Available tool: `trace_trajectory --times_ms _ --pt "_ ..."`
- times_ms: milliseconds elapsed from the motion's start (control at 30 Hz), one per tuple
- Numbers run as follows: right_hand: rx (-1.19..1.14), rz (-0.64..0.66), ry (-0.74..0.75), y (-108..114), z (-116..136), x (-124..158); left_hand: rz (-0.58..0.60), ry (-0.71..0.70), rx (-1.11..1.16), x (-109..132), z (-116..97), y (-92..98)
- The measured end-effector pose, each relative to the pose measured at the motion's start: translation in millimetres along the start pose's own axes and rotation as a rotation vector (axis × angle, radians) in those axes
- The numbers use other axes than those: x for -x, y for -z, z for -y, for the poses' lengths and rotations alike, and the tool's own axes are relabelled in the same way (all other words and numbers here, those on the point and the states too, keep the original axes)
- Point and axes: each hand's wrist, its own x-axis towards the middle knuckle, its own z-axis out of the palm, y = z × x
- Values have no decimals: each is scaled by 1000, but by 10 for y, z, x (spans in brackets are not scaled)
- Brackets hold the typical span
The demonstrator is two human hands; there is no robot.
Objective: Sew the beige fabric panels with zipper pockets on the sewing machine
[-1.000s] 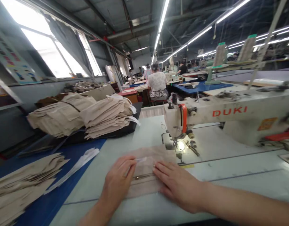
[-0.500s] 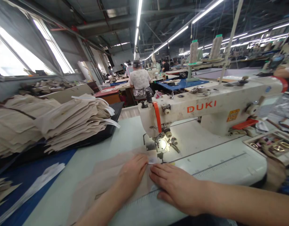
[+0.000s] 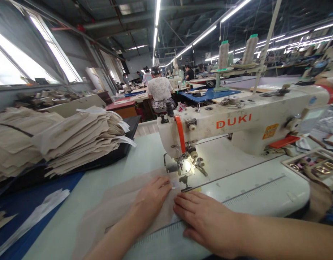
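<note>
slid toward 5 o'clock, the right hand (image 3: 210,224) is laid flat; thin beige cloth (image 3: 120,204) is pressed smooth by it and the left hand (image 3: 151,204), fingers released, on the bench (image 3: 264,198), 7 o'clock from the presser foot (image 3: 186,178).

On my screen the sewing machine (image 3: 237,124) shows cream with orange-red lettering and an orange lever (image 3: 178,139). The sheer fabric (image 3: 128,202) reads beige, like the stacked pieces (image 3: 77,139) to its left. The table (image 3: 253,196) looks pale grey-green beside a blue mat (image 3: 39,196). Farther off, I see a white lace top (image 3: 159,88) over a dark-and-white patterned skirt (image 3: 159,103).
</note>
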Motion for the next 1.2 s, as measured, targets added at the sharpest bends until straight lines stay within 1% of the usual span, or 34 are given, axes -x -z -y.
trace_trajectory --times_ms 100,233,367,467,533,667,767,933,1200 --pt "-1 -10 0 14 17 44 -7 -43 -41 -7 -8 -18" --pt "20 -20 5 11 15 36 -30 -73 -57 -7 -1 -43" --pt "66 -39 -11 -11 -29 -28 -78 -38 -20 -30 57 -78" --pt "84 -39 -9 -19 -95 -83 -84 -1 1 -68 86 -85" --pt "85 -34 12 -18 -137 -107 -115 -13 -23 -88 67 -75" --pt "67 -49 27 -16 -175 -111 -179 -80 -126 -88 -48 -49" --pt "46 -68 25 -22 -170 -93 -149 -103 -161 -70 -106 -55" --pt "14 -67 21 -38 -167 -77 -91 -65 -187 -58 -73 -79" --pt "-9 -67 19 -40 -178 -87 -124 -116 -188 -64 -42 -79"
